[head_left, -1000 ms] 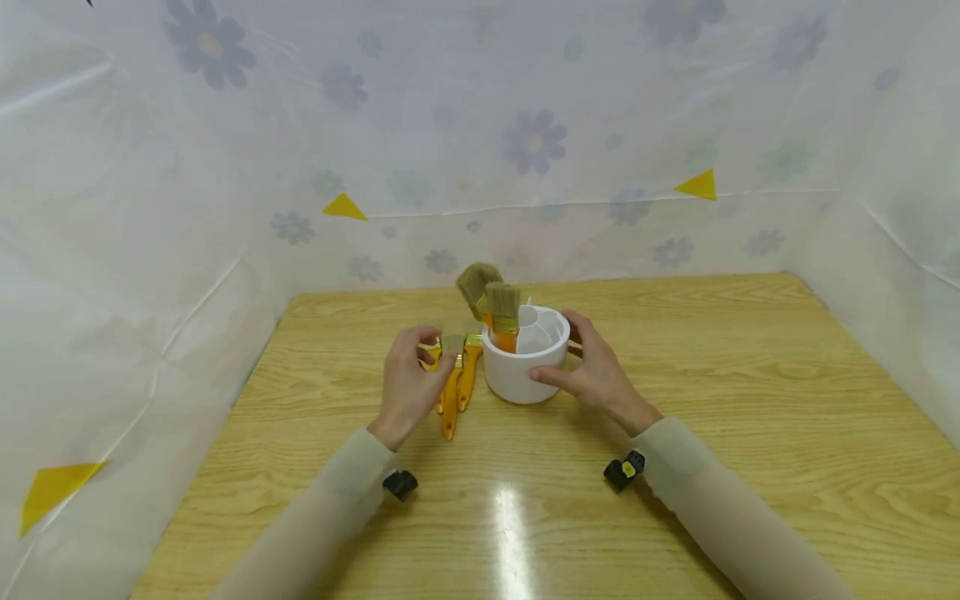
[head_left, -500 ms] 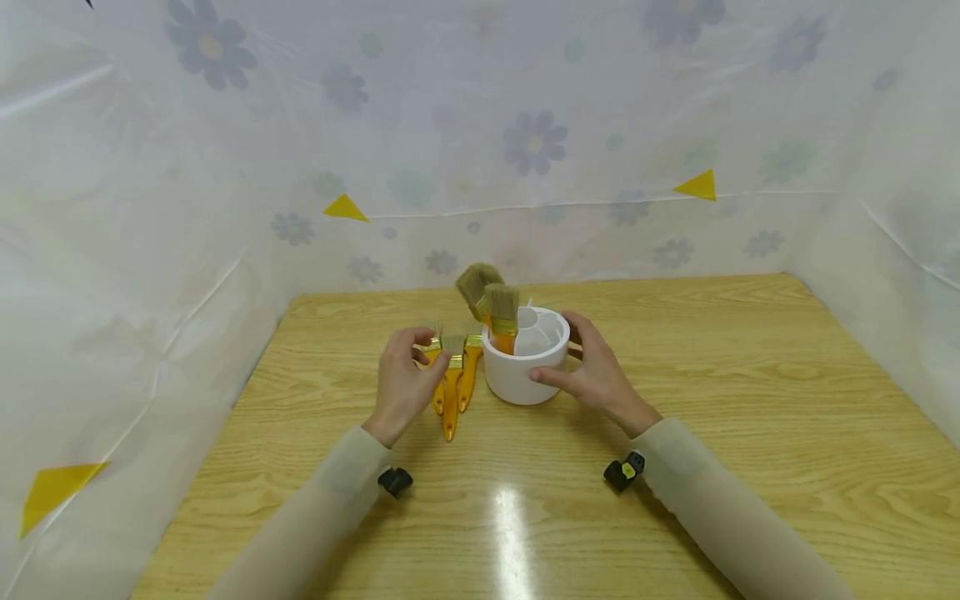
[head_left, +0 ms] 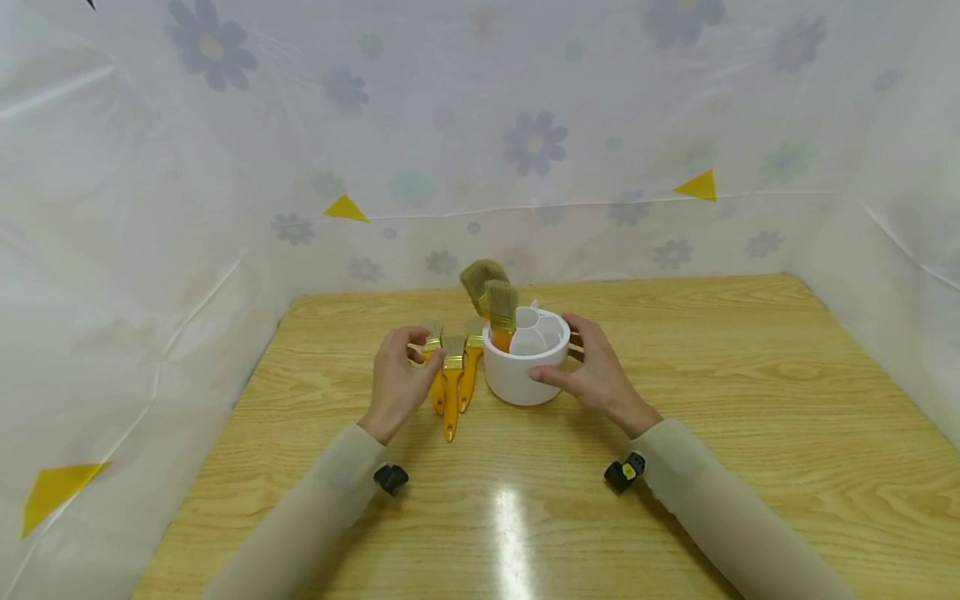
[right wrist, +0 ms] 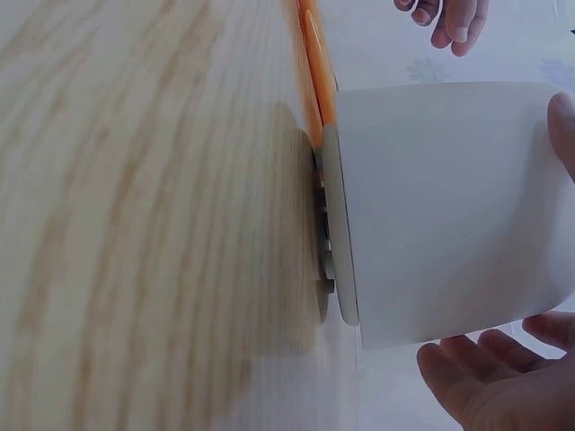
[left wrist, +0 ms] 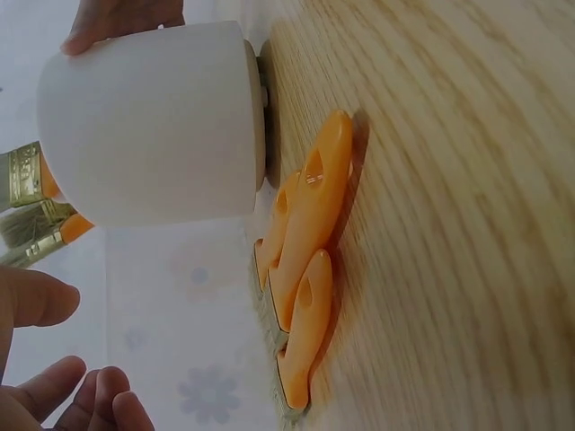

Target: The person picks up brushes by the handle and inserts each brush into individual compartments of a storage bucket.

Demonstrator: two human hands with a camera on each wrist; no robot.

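Note:
A white round divided holder (head_left: 521, 382) stands on the table with two paintbrushes in it, bristles up: a rear brush (head_left: 480, 279) leaning left and a front brush (head_left: 502, 298). My right hand (head_left: 596, 371) grips the holder's right side, thumb on the front wall and fingers behind. Left of the holder lie three paintbrushes (head_left: 451, 400) with orange handles pointing toward me. Over the leftmost one hovers my left hand (head_left: 401, 375), its fingers loosely bent around nothing. In the left wrist view its thumb (left wrist: 40, 298) and fingertips are apart.
The wood-grain table (head_left: 720, 400) runs up to plastic sheeting (head_left: 420, 133) with a flower print at the back and sides. Yellow triangles (head_left: 697, 186) mark the sheeting. In the right wrist view the holder's low base (right wrist: 341, 224) sits under its wall.
My left hand has drawn back slightly to the left. The dividers and the two brushes inside the holder have turned a little, while my right hand has stayed in place.

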